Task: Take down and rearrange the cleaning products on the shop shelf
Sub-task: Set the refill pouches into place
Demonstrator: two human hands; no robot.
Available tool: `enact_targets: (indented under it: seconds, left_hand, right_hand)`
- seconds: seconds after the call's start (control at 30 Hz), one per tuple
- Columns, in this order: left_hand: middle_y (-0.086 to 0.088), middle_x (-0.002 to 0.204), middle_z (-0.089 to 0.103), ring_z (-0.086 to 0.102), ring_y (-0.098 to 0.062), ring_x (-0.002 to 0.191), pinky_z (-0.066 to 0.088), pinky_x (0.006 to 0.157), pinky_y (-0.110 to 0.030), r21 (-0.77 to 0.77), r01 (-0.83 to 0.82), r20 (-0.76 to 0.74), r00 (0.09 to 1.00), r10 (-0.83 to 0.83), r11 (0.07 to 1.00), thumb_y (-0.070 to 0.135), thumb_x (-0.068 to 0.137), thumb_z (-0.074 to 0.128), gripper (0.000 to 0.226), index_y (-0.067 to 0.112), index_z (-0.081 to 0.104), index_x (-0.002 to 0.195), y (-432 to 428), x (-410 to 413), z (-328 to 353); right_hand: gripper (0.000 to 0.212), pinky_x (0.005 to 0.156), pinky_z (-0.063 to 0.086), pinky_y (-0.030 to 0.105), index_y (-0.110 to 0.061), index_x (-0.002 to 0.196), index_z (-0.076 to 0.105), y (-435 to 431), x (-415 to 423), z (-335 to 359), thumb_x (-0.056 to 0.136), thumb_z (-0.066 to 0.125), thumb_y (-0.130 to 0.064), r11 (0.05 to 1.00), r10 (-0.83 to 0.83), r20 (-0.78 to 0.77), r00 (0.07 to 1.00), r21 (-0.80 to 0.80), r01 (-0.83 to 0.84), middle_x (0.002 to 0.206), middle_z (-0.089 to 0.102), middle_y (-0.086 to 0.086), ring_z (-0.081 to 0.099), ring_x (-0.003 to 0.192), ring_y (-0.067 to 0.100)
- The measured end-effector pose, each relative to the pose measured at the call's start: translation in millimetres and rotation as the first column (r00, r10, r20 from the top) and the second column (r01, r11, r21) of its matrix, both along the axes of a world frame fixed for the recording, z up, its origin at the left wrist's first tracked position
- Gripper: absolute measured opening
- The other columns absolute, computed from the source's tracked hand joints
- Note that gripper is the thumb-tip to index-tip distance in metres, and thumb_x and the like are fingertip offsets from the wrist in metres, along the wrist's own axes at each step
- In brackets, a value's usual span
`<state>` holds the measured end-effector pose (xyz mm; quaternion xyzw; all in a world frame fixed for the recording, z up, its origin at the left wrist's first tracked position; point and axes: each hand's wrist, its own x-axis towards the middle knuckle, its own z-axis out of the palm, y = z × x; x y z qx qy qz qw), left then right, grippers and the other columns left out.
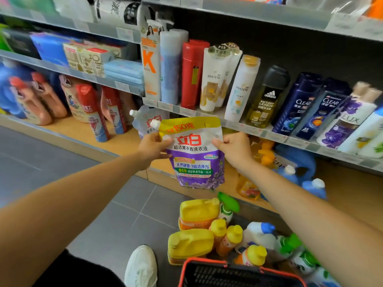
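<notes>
A purple and yellow laundry-liquid pouch (195,154) with a white spout cap hangs in the air in front of the bottom shelf. My left hand (152,149) pinches its upper left edge below the cap, and my right hand (233,149) pinches its upper right edge. Behind it a second, pale blue pouch (145,121) stands on the wooden bottom shelf (128,139). On the floor below sit yellow-capped detergent jugs (192,230), small orange bottles (230,239) and green-trigger spray bottles (228,206).
Shampoo and body-wash bottles (269,96) line the middle shelf. Red-capped spray cans (93,112) and pink bottles stand at the bottom left; blue jugs (315,187) and an orange bottle lie at the bottom right. A red-rimmed black basket (228,272) and a white shoe (141,266) are near me.
</notes>
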<state>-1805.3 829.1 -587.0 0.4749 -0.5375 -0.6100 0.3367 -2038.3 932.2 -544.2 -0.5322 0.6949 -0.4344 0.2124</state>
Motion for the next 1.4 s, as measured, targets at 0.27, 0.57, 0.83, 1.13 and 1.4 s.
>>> enact_targets:
  seconds: [0.27,0.57,0.83,1.13,1.4]
  left_hand:
    - [-0.014,0.105,0.074,0.073,-0.027,0.096,0.063,0.078,-0.043,-0.16,-0.053,0.171,0.982,0.08,0.986,0.015,0.094,0.071,0.027,-0.005,0.062,0.11,-103.9,-10.0,-26.2]
    - [0.0,0.107,0.072,0.071,-0.016,0.093,0.061,0.075,-0.034,-0.101,-0.045,0.151,0.987,0.06,0.994,0.025,0.097,0.067,0.028,0.013,0.058,0.12,-131.8,-30.1,-97.9]
    - [0.015,0.097,0.077,0.075,-0.007,0.089,0.061,0.065,-0.026,-0.01,0.113,0.103,0.988,-0.112,0.994,0.064,0.069,0.075,0.058,0.031,0.062,0.115,-113.6,-26.0,-96.3]
    - [0.002,0.101,0.076,0.074,-0.021,0.093,0.063,0.065,-0.043,0.093,-0.176,0.097,0.981,0.167,0.98,0.065,0.072,0.079,0.065,0.021,0.057,0.115,-121.5,-54.0,-85.2]
    - [-0.003,0.122,0.068,0.07,-0.019,0.105,0.06,0.06,-0.026,0.066,-0.26,0.04,0.965,0.258,0.963,0.056,0.082,0.075,0.069,0.014,0.051,0.132,-130.5,-44.8,-97.1]
  right_hand:
    - [0.023,0.072,0.06,0.054,-0.002,0.087,0.077,-71.2,16.6,-74.0,0.092,0.07,-0.024,0.994,-0.109,0.176,0.978,0.017,0.108,0.088,0.077,0.011,0.074,0.08,0.022]
    - [0.018,0.073,0.06,0.035,-0.01,0.103,0.073,-82.5,14.9,-157.7,0.088,0.075,-0.018,0.995,-0.098,0.36,0.928,0.063,0.08,0.094,0.075,0.004,0.072,0.089,0.02]
    - [0.092,0.076,0.063,0.037,-0.043,0.153,0.024,-74.7,17.8,-179.3,0.082,0.079,-0.025,0.997,-0.036,0.619,0.784,0.077,-0.015,0.137,0.047,-0.016,0.056,0.123,0.017]
    - [0.034,0.079,0.06,0.051,-0.033,0.127,0.051,-122.4,-0.2,-169.4,0.096,0.064,-0.031,0.998,-0.067,0.663,0.746,0.052,0.043,0.123,0.064,-0.008,0.066,0.103,0.011]
    - [0.088,0.09,0.057,0.046,-0.036,0.148,0.037,-137.0,-23.6,-207.1,0.075,0.086,-0.025,0.992,-0.058,0.605,0.794,0.124,-0.021,0.145,0.052,-0.008,0.053,0.13,0.018]
